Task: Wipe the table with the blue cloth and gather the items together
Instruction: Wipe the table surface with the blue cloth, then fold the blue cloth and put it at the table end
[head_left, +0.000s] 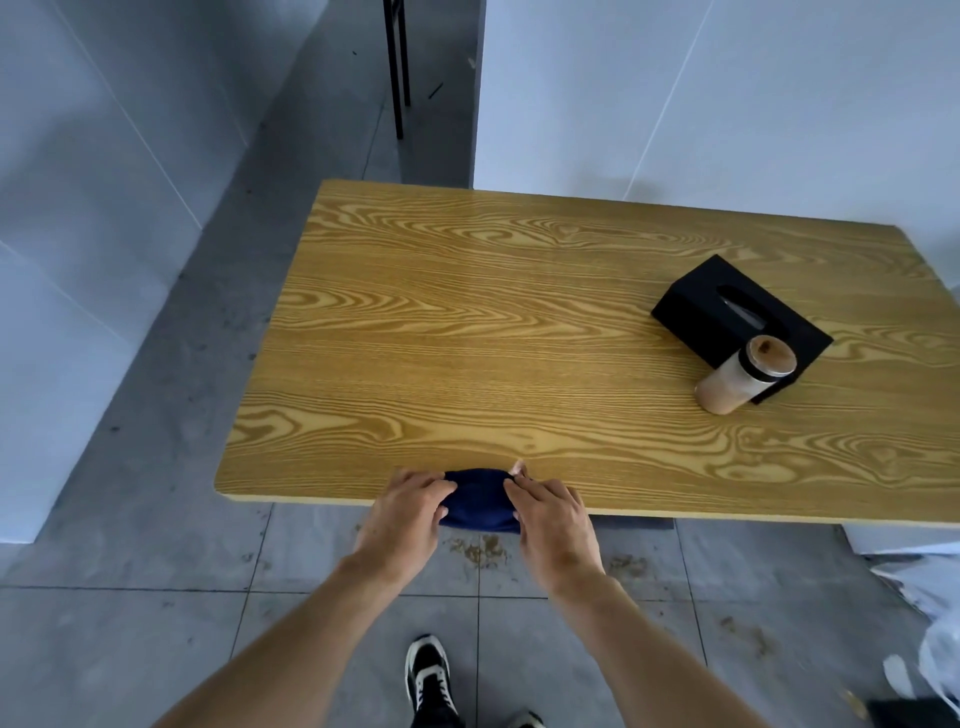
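I am observing the blue cloth (480, 501) lying bunched at the near edge of the tabletop (467, 322), with part of it hanging over the edge toward the floor (156, 519). The left hand (402, 512) is gripping the cloth's left end, its fingers (434, 486) curling over the fabric. The right hand (553, 514) is gripping the right end, its fingers (524, 486) pressing onto the fabric in the same way. Both forearms are reaching in from the bottom of the view.

I am noting a black tissue box (737, 322) sitting toward the far right of the tabletop, turned at an angle to the edges. A jar (745, 374) of tan powder is standing just in front of the box, appearing to touch its near corner; I cannot tell whether there is a gap.

Brown crumbs (483, 553) are lying scattered on the grey floor tiles below the cloth. One black and white shoe (428, 675) is showing between the forearms.
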